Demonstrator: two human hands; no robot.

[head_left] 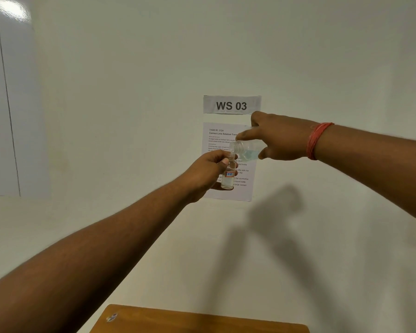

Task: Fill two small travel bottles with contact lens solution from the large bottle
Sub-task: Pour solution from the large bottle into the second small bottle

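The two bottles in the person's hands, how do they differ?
The large bottle in the right hand lies tipped on its side, neck toward the small bottle, which the left hand holds upright. The large bottle is wider; the small bottle is slimmer and has a red-edged label. Both are clear, uncapped and hold liquid.

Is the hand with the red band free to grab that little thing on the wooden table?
Probably not now: the right hand grips the tilted large bottle over the small bottle; the object lies far below.
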